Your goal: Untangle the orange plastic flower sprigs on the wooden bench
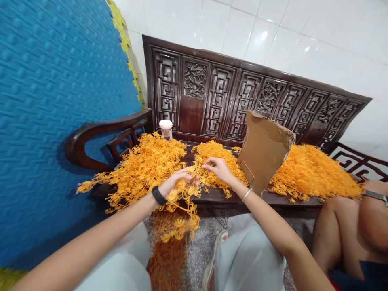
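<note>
My left hand (177, 182), with a black band at the wrist, is closed around an orange plastic branch (182, 220) that hangs down over the bench's front edge. Just right of it, my right hand (218, 167) has its fingers pinched together at the top of the same branch; whatever lies between the fingertips is too small to make out. A large heap of orange branched pieces (148, 157) spreads out to the left of my hands. Behind and beside my right hand lies a smaller heap of orange pieces (216, 151).
A cardboard sheet (262, 151) stands upright on the dark wooden bench (209, 195), with another orange heap (315, 171) to its right. A white-lidded cup (166, 130) stands behind the left heap. Another person's bare legs (336, 234) and arm are at the far right.
</note>
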Demonstrator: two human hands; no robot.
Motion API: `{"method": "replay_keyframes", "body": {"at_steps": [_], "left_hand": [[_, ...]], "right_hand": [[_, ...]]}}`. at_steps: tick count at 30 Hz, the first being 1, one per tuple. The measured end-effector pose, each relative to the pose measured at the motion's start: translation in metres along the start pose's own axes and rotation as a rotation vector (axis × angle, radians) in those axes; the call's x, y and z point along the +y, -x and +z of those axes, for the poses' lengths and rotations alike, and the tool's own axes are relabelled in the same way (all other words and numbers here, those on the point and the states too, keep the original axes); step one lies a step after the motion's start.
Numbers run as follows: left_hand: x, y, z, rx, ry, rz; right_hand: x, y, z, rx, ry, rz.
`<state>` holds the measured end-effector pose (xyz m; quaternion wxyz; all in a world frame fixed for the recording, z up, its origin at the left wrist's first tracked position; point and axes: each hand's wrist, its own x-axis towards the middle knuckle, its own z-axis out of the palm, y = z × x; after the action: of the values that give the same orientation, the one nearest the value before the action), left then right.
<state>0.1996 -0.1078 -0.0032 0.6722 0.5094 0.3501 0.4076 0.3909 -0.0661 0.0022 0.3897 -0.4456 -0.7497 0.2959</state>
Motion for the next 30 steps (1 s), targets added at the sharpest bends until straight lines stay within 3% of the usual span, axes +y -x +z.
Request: {"method": "replay_keyframes", "body": {"at_steps": [2,5,10,13,15,18,23,27,30], "left_hand": [[-0.001,0.000,-0.001,0.045,0.105,-0.068],[-0.004,-0.001,-0.007,0.022,0.145,-0.137],[-0.006,-0.002,-0.017,-0.174,-0.271,-0.016],[-0.002,0.003,-0.019,-0.302,-0.424,0.044],[0.003,0.008,-0.019,-0.328,-0.480,0.073],[0.009,0.015,-0.017,-0.227,-0.447,0.104],[0.009,0.019,-0.018,0.009,-0.266,0.154],[0.004,0.020,-0.022,-0.058,-0.339,0.065],[-0.002,0.020,-0.023,-0.053,-0.352,0.052]], "right_hand": [[0.002,-0.002,0.000,0.016,-0.106,0.008],[0.001,-0.003,0.000,0.040,-0.243,0.021],[-0.011,0.001,0.002,0.077,-0.299,0.000],[-0.016,0.002,0.001,0.177,-0.298,-0.025],[-0.020,0.003,-0.002,0.246,-0.332,-0.027],[-0.027,0.005,-0.003,0.272,-0.358,-0.055],[-0.041,0.012,0.005,0.211,-0.291,-0.188],[-0.044,0.015,0.012,0.144,-0.132,-0.278],[-0.045,0.015,0.010,0.192,-0.044,-0.322]]}}
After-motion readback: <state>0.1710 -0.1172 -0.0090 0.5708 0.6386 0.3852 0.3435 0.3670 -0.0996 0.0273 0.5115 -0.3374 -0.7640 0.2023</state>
